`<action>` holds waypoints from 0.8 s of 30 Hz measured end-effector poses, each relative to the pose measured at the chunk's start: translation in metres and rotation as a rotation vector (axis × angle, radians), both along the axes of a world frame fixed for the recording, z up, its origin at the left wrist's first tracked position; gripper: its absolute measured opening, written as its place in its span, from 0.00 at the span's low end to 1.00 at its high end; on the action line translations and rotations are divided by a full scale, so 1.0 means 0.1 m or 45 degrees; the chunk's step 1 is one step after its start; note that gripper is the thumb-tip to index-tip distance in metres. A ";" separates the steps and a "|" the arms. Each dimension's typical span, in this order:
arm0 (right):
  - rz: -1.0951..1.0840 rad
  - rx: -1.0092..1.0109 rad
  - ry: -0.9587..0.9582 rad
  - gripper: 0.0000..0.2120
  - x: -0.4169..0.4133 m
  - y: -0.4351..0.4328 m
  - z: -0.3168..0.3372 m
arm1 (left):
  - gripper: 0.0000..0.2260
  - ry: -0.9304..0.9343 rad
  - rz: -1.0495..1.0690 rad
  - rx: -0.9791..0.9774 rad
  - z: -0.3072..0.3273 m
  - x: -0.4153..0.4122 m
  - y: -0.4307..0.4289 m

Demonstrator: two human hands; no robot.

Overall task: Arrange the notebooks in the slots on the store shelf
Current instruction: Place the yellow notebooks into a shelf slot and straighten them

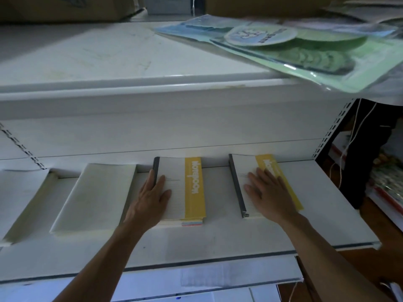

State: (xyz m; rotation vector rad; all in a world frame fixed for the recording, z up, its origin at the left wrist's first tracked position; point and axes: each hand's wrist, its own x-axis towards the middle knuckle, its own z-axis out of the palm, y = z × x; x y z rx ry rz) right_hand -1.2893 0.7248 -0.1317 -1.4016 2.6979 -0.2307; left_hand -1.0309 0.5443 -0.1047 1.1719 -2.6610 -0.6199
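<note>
Several stacks of notebooks lie side by side on a white shelf point(218, 240). The middle stack point(187, 192) has a white cover with a yellow band and a grey spine; my left hand point(150, 201) lies flat on its left side, thumb hooked over the spine. The right stack point(244, 166) looks the same, and my right hand point(270, 195) rests flat on its cover with fingers spread. Two plain white stacks sit further left, one point(98, 197) beside my left hand and one point(19, 199) at the frame's left edge.
On the shelf above, green and blue plastic-wrapped items point(305, 51) overhang its front edge at the right. Cardboard boxes point(65, 7) stand at the back. Right of the shelf's slotted upright point(331, 131) hang white cables point(349, 144) before a dark gap with colourful goods.
</note>
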 end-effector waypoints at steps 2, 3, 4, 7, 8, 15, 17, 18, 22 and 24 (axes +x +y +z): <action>0.002 -0.005 -0.005 0.25 0.00 0.00 0.00 | 0.27 0.094 0.083 0.112 -0.03 0.00 -0.01; 0.000 0.001 -0.013 0.25 0.00 0.00 0.00 | 0.27 0.186 0.119 0.175 -0.04 0.01 -0.01; -0.001 0.005 -0.022 0.25 -0.01 0.00 0.00 | 0.26 0.279 0.143 0.244 -0.05 0.01 -0.02; -0.007 -0.016 -0.037 0.29 -0.01 -0.01 0.01 | 0.21 0.495 0.228 0.483 -0.07 0.00 -0.03; -0.010 -0.023 -0.041 0.29 0.00 -0.01 0.02 | 0.19 0.520 0.256 0.531 -0.08 0.00 -0.03; -0.013 -0.035 -0.120 0.27 -0.06 -0.04 0.08 | 0.18 0.562 0.302 0.600 -0.06 0.00 -0.04; -0.014 -0.104 -0.061 0.27 -0.04 -0.10 0.12 | 0.19 0.557 0.380 0.583 -0.01 0.06 -0.04; -0.007 -0.174 -0.026 0.27 -0.01 -0.14 0.15 | 0.22 0.537 0.418 0.553 0.02 0.13 -0.04; 0.019 -0.278 0.006 0.14 0.42 -0.49 0.40 | 0.20 0.388 0.444 0.236 0.19 0.57 -0.01; 0.084 -0.225 0.027 0.13 0.82 -0.78 0.47 | 0.16 0.263 0.411 0.035 0.30 0.93 -0.03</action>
